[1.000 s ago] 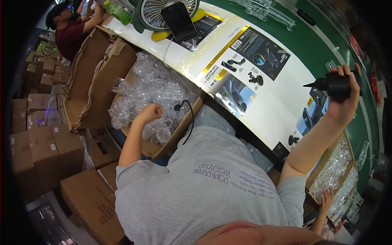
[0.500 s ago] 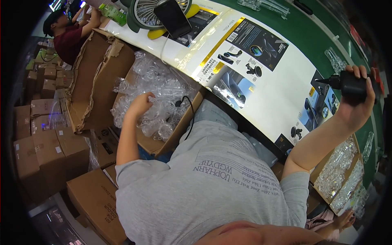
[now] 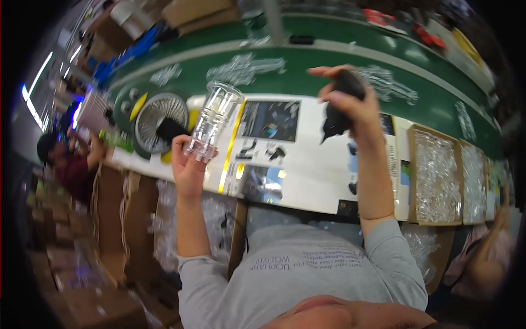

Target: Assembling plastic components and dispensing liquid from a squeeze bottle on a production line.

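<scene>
My left hand (image 3: 189, 171) grips the lower end of a clear plastic cylindrical part (image 3: 215, 112), which stands tilted above the white printed card sheet (image 3: 320, 181). Its wider, flanged end points up and away. My right hand (image 3: 353, 104) is wrapped round a black squeeze bottle (image 3: 338, 118). The bottle is turned over, its pointed nozzle downward above the sheet, apart from the clear part. Below my left forearm, an open cardboard box (image 3: 240, 230) holds many clear plastic parts (image 3: 167, 230), partly hidden by the arm.
A round fan (image 3: 160, 118) with a dark phone (image 3: 172, 130) against it stands left. Clear parts (image 3: 246, 68) lie on the green work surface (image 3: 323, 60). A cardboard tray (image 3: 463, 189) of clear pieces sits right. Other people are at far left (image 3: 76, 170) and right (image 3: 479, 252).
My left hand has come up out of the box with a clear plastic part. My right hand has brought the bottle inward and tipped its nozzle downward. The view has turned.
</scene>
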